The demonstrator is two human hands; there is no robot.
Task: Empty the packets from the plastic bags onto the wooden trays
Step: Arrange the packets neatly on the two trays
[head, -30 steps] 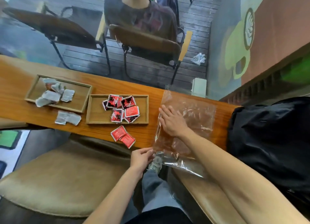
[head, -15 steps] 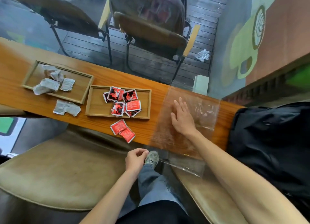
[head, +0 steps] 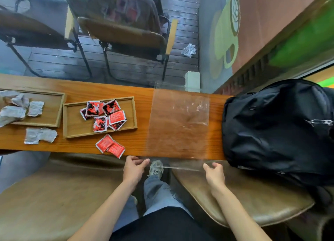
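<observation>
A clear plastic bag (head: pixel 179 125) lies flat across the narrow wooden worktop (head: pixel 141 145), between the right-hand tray and a black backpack (head: pixel 276 130) that sits on the worktop's right end. The bag's near edge hangs just over the worktop's near edge, and both hands are on it there. The left hand (head: pixel 134 169) pinches the bag's near-left corner, its grip closed on the plastic. The right hand (head: pixel 215 174) has its fingers curled at the near-right corner, touching the plastic; from here I cannot tell for sure whether it actually pinches it.

Left of the bag, a wooden tray (head: pixel 72 121) holds a loose pile of red and black packets (head: pixel 104 114) in its right half. Two more red packets (head: pixel 110 146) lie overlapping on the bare worktop, just beside that tray's near rim and close to the near edge. At the left end, a second wooden tray (head: pixel 52 112) carries crumpled grey-white packets (head: pixel 19 108), and another pair of grey-white packets (head: pixel 39 135) rests on the worktop by its near rim.

Brown cushioned seats (head: pixel 45 195) stand below the worktop's near edge.
</observation>
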